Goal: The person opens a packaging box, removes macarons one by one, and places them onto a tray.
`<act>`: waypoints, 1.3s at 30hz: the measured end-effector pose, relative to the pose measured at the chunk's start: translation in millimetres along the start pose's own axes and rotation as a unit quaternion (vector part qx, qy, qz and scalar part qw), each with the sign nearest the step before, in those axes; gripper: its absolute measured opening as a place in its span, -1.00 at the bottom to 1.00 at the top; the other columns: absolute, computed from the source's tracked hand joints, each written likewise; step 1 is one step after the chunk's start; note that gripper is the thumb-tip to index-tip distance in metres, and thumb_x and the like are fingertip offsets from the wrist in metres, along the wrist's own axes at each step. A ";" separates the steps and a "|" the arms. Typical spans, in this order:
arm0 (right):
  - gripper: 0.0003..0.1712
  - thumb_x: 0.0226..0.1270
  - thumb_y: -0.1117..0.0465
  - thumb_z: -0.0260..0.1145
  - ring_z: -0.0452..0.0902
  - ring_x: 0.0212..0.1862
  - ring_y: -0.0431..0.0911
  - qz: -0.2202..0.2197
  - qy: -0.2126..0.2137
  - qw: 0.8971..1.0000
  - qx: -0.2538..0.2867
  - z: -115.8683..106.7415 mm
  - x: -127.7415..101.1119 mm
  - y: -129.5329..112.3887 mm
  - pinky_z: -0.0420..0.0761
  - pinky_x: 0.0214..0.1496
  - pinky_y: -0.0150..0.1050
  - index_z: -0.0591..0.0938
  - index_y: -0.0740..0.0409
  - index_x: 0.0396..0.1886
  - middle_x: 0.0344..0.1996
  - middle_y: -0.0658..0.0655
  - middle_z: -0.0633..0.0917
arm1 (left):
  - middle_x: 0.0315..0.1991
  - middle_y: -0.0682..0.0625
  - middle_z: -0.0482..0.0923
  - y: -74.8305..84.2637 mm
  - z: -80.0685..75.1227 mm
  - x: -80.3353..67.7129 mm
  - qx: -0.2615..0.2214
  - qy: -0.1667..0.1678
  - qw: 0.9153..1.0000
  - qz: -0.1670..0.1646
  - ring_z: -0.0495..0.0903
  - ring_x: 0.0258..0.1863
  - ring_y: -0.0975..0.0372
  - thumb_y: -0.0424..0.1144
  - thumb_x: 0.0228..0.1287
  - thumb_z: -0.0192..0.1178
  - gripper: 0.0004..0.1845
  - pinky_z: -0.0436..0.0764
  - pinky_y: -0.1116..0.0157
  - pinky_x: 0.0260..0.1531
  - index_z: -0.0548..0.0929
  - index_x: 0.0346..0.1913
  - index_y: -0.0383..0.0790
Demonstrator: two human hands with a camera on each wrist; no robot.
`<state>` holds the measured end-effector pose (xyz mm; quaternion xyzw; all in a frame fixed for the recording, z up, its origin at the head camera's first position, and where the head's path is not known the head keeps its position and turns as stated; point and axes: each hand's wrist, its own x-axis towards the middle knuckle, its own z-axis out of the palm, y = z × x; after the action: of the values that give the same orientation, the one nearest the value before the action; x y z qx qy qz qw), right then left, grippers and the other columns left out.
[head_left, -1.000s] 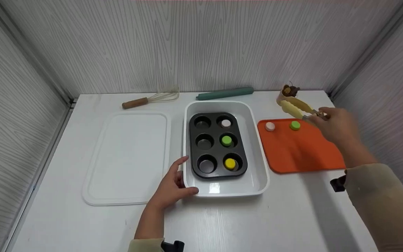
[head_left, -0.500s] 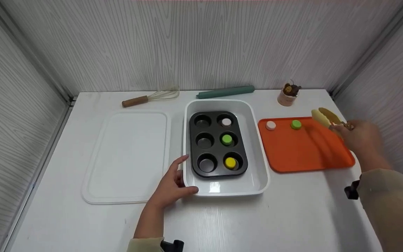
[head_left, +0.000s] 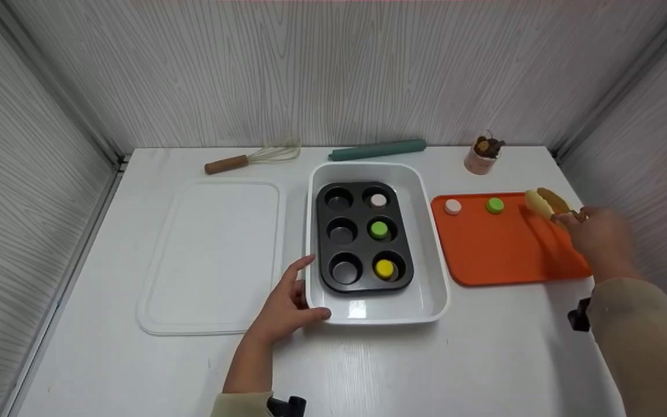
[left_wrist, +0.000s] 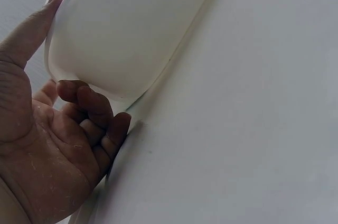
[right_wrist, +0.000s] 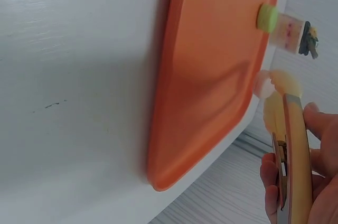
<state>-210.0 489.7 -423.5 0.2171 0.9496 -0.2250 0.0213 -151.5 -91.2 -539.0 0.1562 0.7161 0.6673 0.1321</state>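
Right hand [head_left: 603, 237] grips tongs [head_left: 539, 204] near the tray's [head_left: 501, 252] 2 o'clock corner. Tray lies at the bin's [head_left: 368, 311] 3 o'clock; pale disc [head_left: 453, 207] at its 10, green disc [head_left: 495, 205] at 12. Left hand [head_left: 287, 310] holds bin's 7 o'clock corner, thumb and index around it, other fingers curled.

Three discs [head_left: 379, 230] in one muffin tin [head_left: 364, 246], two on one tray [head_left: 495, 249], one pair of tongs [right_wrist: 299, 155]

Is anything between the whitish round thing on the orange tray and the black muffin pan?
Yes: the orange tray's low rim, then the white tub's right wall, stand between the whitish disc and the muffin pan.
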 end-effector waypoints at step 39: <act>-0.26 0.56 -0.38 0.11 0.46 -0.41 0.04 -0.048 0.052 0.997 0.035 2.3 -6.5 -6.8 0.49 -0.48 -0.15 0.53 0.30 -0.15 -0.38 0.22 0.54 | -0.31 -0.14 0.66 2.9 -0.6 -1.3 0.019 0.001 1.000 -0.012 0.55 -0.44 0.25 -0.26 0.09 0.64 0.14 0.52 0.33 -0.37 0.16 0.67 -0.05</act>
<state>-207.1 480.5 -421.8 0.1829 0.9505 -0.2470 -0.0461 -150.5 -92.0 -536.1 0.1495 0.7305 0.6523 0.1365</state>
